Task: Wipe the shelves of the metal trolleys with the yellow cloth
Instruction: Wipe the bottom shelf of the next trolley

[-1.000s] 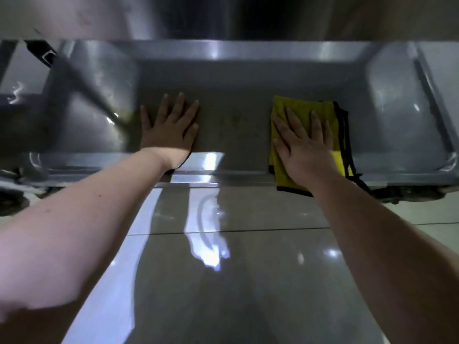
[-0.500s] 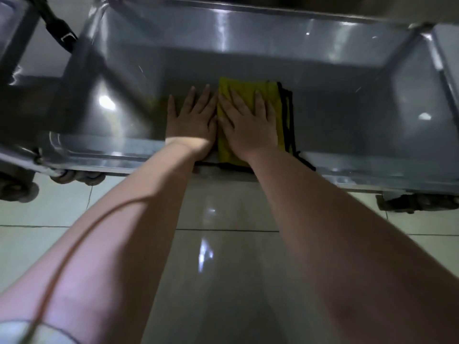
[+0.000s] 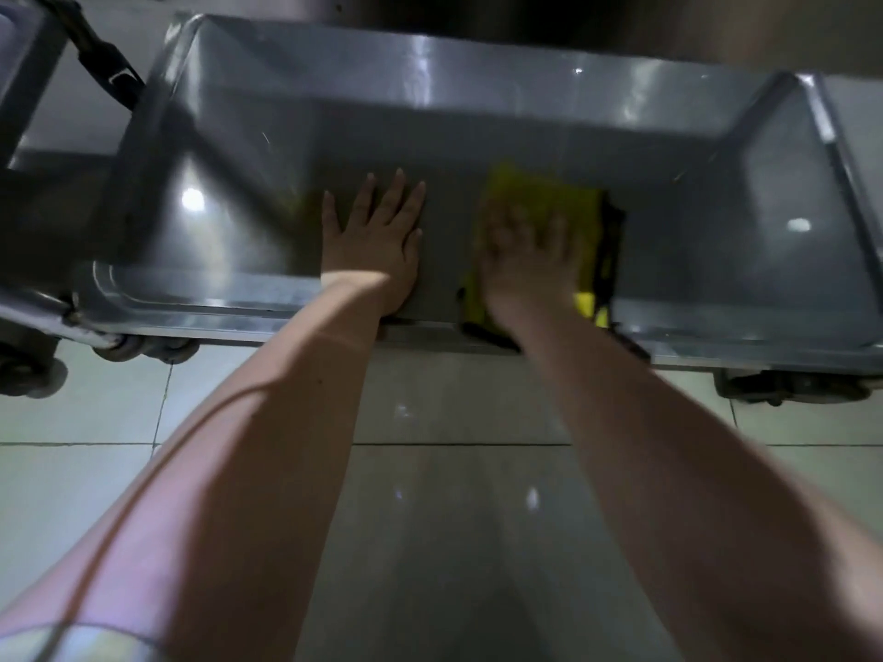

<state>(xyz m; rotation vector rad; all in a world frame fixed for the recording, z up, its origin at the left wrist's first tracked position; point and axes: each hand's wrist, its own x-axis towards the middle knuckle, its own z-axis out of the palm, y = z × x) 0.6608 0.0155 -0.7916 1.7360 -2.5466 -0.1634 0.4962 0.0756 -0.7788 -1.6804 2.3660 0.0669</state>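
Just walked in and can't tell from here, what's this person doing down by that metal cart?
A person is wiping the low shelf of a metal trolley. The right hand presses flat on a yellow cloth and is blurred with motion. The left hand lies flat and bare on the shelf beside it, apart from the cloth. The trolley stands on castors on a tiled floor.

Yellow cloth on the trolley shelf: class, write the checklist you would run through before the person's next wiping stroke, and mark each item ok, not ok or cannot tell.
1. Right hand flat on the yellow cloth: ok.
2. Cloth lies on the shelf floor: ok, though its near edge overhangs the front rim.
3. Left hand braced flat on the shelf, clear of the cloth: ok.
4. Shelf to the right of the cloth free of objects: ok.
5. Cloth clean enough to keep using: cannot tell, it is blurred.
6. Wheels locked: cannot tell.
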